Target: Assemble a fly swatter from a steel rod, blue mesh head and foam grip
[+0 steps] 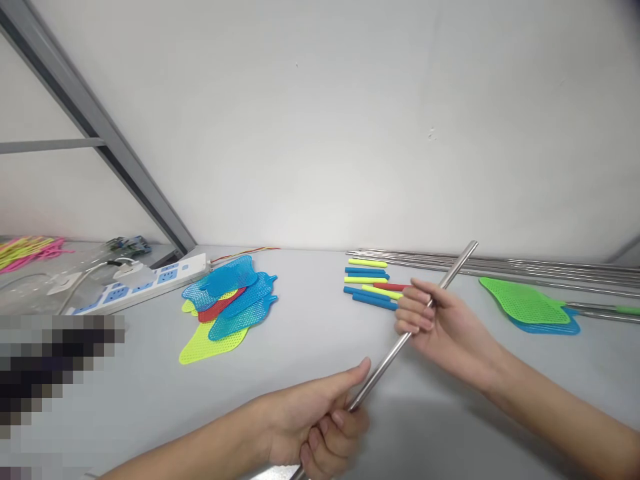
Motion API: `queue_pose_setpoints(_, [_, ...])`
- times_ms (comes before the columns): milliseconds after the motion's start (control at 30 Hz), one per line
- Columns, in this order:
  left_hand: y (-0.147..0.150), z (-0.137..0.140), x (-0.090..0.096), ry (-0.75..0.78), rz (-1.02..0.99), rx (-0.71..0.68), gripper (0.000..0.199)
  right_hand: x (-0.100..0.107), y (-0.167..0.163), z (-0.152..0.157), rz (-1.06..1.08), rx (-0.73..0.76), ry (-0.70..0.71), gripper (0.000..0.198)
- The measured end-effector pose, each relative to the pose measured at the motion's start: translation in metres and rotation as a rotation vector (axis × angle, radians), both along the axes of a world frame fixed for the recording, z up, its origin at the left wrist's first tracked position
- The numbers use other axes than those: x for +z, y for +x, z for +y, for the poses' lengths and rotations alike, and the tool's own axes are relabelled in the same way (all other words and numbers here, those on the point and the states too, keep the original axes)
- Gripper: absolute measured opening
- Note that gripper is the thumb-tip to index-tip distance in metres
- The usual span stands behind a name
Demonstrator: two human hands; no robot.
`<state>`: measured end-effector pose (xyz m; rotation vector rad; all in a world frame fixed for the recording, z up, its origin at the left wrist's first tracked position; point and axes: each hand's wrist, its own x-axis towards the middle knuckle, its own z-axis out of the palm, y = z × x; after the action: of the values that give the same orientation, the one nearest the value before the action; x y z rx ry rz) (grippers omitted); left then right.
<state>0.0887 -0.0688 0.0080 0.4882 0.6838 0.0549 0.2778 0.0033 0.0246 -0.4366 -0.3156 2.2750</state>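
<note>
A shiny metal tube (385, 363) slants across the front of the view, its upper end free at the right. My left hand (330, 427) is wrapped round its lower part, thumb stretched along it. Higher up, my right hand (437, 317) grips the same tube with curled fingers. Behind my right hand lie several coloured plastic handle sleeves (367, 280), blue, yellow and red. To the left is a loose pile of fly swatter heads (245, 310) in blue, red and yellow.
Several long metal tubes (550, 268) lie along the wall at the right. In front of them rest a green fly swatter (530, 303) and a blue one (547, 328). A white power strip (150, 288) with plugs and cables sits at the left, near a grey metal frame (120, 167).
</note>
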Motion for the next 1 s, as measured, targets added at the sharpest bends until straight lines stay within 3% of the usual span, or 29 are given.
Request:
queue_pose_setpoints(133, [0.005, -0.005, -0.001, -0.046, 0.066, -0.044, 0.059, -0.014, -0.012, -0.016, -0.012, 0.08, -0.044, 0.032])
queue_pose_setpoints(233, [0.009, -0.01, -0.003, -0.054, 0.16, -0.041, 0.061, -0.022, -0.014, -0.021, -0.007, 0.059, -0.044, 0.031])
queue_pose_setpoints(600, [0.016, -0.02, -0.002, 0.055, 0.244, 0.129, 0.05, -0.046, -0.02, -0.028, -0.026, -0.041, -0.074, 0.032])
queue_pose_setpoints(1000, [0.012, -0.017, -0.007, -0.016, 0.129, 0.169, 0.038, -0.053, -0.022, -0.031, -0.044, -0.065, -0.121, 0.033])
